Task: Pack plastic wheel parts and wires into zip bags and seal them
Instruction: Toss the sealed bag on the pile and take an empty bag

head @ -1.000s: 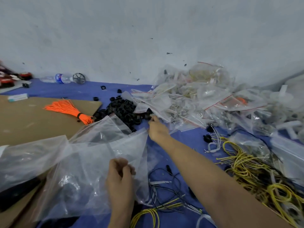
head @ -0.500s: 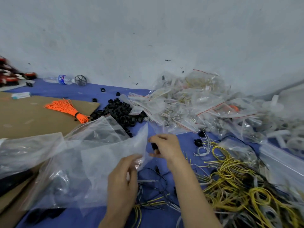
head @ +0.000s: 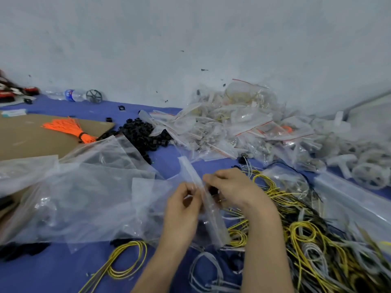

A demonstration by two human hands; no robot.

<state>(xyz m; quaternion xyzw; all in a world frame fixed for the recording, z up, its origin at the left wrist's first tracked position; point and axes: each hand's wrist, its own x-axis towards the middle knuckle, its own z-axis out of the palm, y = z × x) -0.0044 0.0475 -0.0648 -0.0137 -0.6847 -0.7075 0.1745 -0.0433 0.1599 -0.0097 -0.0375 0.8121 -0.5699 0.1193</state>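
Both grips (head: pixel 183 210) (head: pixel 234 188) fingertip-tight on zip bag (head: pixel 190 170)

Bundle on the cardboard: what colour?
Orange bundle, bound by a black tie; head view.

No writing can be read: the blue label (head: pixel 69 95) on the water bottle (head: pixel 80 96), far up-left of the fingers (head: pixel 213 177), is blurred, likewise the small flat box (head: pixel 13 113) there

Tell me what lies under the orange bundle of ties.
The orange bundle lies on a brown cardboard sheet, its tied end near the sheet's edge. What is below the cardboard is covered; blue cloth shows beside it.
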